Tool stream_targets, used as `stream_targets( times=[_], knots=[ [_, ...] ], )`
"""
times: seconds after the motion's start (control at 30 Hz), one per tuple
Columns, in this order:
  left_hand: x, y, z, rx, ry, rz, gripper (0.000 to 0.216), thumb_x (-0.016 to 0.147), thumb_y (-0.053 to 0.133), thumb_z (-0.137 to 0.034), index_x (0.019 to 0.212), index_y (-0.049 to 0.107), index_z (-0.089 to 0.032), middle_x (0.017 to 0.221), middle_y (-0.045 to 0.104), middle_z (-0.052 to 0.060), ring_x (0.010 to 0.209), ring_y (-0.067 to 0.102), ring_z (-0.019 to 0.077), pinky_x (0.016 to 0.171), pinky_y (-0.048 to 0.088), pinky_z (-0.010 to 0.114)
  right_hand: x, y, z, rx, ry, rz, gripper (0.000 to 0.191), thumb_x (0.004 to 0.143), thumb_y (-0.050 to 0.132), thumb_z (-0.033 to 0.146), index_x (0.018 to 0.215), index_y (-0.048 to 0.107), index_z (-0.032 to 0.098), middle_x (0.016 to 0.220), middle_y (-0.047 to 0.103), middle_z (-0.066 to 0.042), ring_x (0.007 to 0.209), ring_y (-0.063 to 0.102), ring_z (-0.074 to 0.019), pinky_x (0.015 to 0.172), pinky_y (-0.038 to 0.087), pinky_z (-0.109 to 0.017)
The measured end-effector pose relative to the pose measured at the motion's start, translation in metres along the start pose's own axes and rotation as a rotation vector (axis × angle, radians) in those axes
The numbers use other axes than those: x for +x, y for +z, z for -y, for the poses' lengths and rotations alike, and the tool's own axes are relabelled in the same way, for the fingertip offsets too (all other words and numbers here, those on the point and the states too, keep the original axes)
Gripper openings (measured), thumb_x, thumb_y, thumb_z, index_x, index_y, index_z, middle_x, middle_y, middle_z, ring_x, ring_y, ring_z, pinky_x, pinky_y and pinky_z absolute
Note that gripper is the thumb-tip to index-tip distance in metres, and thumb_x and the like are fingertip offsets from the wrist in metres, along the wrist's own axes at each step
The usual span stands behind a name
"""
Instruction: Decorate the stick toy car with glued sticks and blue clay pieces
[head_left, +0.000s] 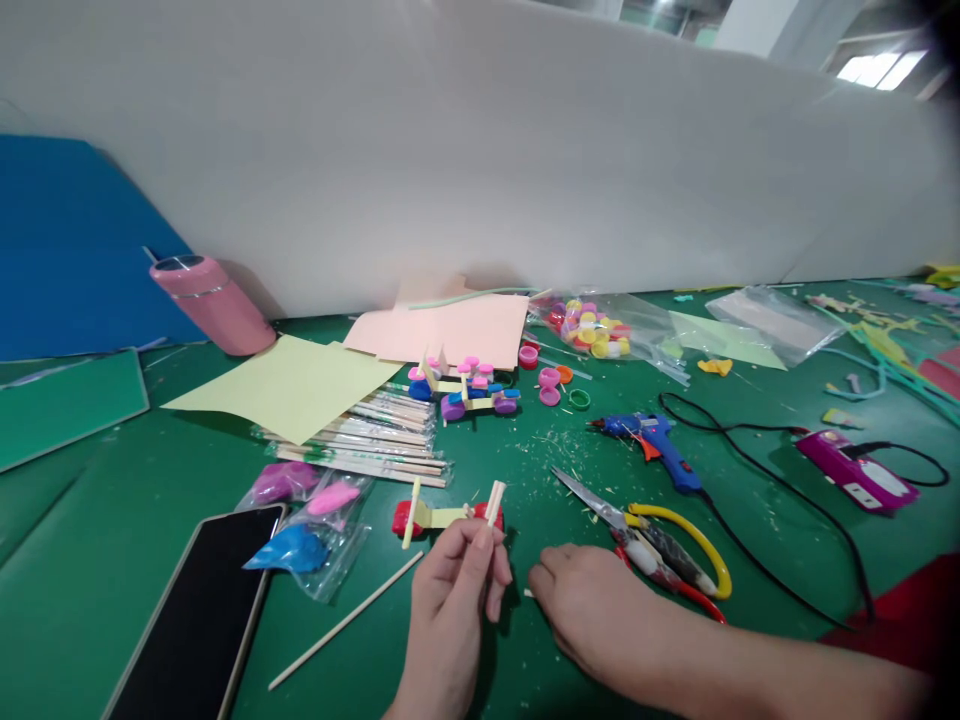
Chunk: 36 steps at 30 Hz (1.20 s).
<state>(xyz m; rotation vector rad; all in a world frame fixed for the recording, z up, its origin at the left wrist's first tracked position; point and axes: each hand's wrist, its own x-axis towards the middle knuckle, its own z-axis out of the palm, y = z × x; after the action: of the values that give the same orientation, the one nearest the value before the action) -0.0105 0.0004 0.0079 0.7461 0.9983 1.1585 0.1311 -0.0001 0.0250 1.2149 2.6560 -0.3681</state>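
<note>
My left hand point(459, 590) pinches a few short wooden stick pieces point(494, 503) between thumb and fingers, their cut ends pointing up. Just behind it stands a small model car point(444, 517) with red wheels and a pale yellow body, partly hidden by the fingers. Fingers curled down on the table, my right hand point(592, 605) is closed over a short stick piece point(529, 594), of which only a pale end shows. Beside that hand lie scissors point(645, 550) with yellow and red handles, blades half apart. A long wooden stick point(345, 622) rests left of my left hand.
A blue glue gun point(660, 445) lies at right, its cord near a purple power strip point(855, 470). Wrapped stick bundles point(375, 440), more model cars point(480, 395) and bottle caps point(550, 378) lie behind. A phone point(199, 610), clay bags point(307, 520) and a pink bottle point(217, 305) are left.
</note>
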Motion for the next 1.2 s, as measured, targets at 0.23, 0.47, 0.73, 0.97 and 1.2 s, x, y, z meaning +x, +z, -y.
stream_targets(
  times=[0.23, 0.47, 0.73, 0.97, 1.2],
  knots=[
    [0.0, 0.0, 0.0, 0.006, -0.002, -0.013, 0.019, 0.084, 0.048, -0.03, 0.07, 0.053, -0.017, 0.054, 0.053, -0.006, 0.041, 0.034, 0.0033, 0.045, 0.023, 0.02, -0.01, -0.014, -0.027, 0.362, 0.114, -0.305, 0.018, 0.088, 0.042, 0.018, 0.088, 0.06, 0.019, 0.08, 0.061, -0.003, 0.072, 0.058, -0.0144, 0.064, 0.042, -0.024],
    [-0.001, 0.001, 0.0, 0.012, -0.004, -0.007, 0.019, 0.083, 0.049, -0.03, 0.07, 0.053, -0.016, 0.054, 0.053, -0.005, 0.04, 0.033, 0.0026, 0.045, 0.023, 0.019, 0.02, -0.033, -0.055, 0.555, 0.175, -0.707, 0.013, 0.082, 0.052, 0.023, 0.075, 0.062, 0.018, 0.072, 0.06, -0.002, 0.066, 0.054, -0.0144, 0.061, 0.039, -0.026],
    [-0.002, 0.005, -0.004, -0.008, -0.017, -0.049, 0.021, 0.08, 0.054, -0.031, 0.065, 0.052, -0.016, 0.051, 0.052, -0.004, 0.039, 0.033, 0.0032, 0.042, 0.022, 0.019, -0.003, -0.123, -0.081, 1.356, 0.03, -1.444, 0.015, 0.084, 0.047, 0.024, 0.071, 0.055, 0.022, 0.066, 0.044, 0.005, 0.049, 0.04, -0.0052, 0.046, 0.03, -0.02],
    [0.0, 0.003, -0.003, -0.002, -0.009, -0.059, 0.022, 0.081, 0.052, -0.031, 0.065, 0.052, -0.016, 0.052, 0.052, -0.004, 0.04, 0.033, 0.0032, 0.042, 0.022, 0.019, -0.006, -0.092, -0.052, 2.066, 0.057, -1.357, 0.012, 0.081, 0.052, 0.017, 0.068, 0.053, 0.017, 0.063, 0.04, 0.006, 0.047, 0.037, -0.003, 0.044, 0.03, -0.017],
    [0.0, 0.0, 0.0, 0.035, 0.015, -0.025, 0.019, 0.083, 0.05, -0.029, 0.07, 0.053, -0.016, 0.055, 0.052, -0.004, 0.041, 0.035, 0.0035, 0.043, 0.024, 0.019, 0.026, -0.008, 0.005, 1.989, 0.428, -0.8, 0.019, 0.076, 0.061, 0.031, 0.067, 0.052, 0.017, 0.055, 0.039, 0.006, 0.047, 0.034, -0.0059, 0.043, 0.027, -0.018]
  ],
)
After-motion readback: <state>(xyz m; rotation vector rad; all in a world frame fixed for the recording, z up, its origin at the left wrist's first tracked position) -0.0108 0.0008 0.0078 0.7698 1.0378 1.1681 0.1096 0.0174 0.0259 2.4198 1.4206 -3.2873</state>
